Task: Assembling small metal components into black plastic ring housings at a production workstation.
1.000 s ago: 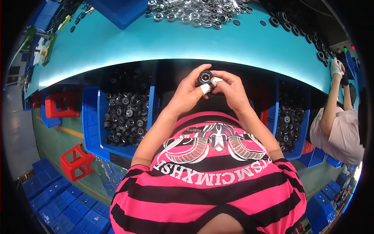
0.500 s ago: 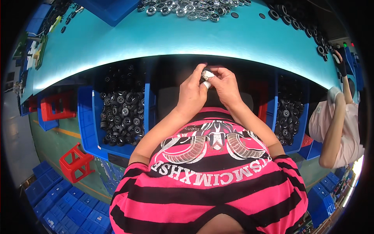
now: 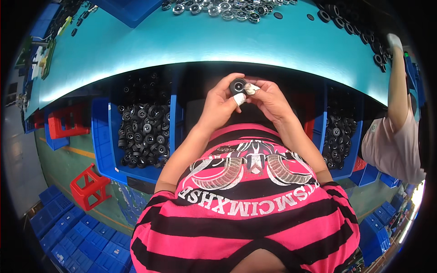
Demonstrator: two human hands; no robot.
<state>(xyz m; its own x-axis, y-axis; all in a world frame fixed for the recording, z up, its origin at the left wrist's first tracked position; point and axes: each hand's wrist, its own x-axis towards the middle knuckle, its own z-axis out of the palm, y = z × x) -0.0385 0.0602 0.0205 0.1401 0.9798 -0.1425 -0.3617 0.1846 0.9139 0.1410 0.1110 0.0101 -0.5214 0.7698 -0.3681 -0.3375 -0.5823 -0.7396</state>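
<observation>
A small black toy-sized wheel (image 3: 237, 86) with a dark shiny hub is held up just off the near edge of the table, its round face turned toward me. My left hand (image 3: 217, 105) pinches it from the left side, the thumb wrapped in white at the tip. From the other side my right hand (image 3: 271, 101) grips its right edge, with white wrapping on the thumb too. Its other fingers curl behind and are partly hidden. Many similar black wheels (image 3: 143, 136) fill the blue bin left of my forearms, and more wheels (image 3: 336, 136) lie in a bin to the right.
The teal tabletop (image 3: 191, 45) curves across ahead, with clear plastic wheels (image 3: 223, 9) piled at its far side and black rings (image 3: 348, 27) at far right. A blue tray (image 3: 129, 9) sits far left. A red stool (image 3: 90, 186) stands on the floor. A co-worker's arm (image 3: 398, 86) reaches in at right.
The wheel has turned so its face now shows between my fingers, and my hands have parted slightly. At right, the co-worker's arm has swung up over the table.
</observation>
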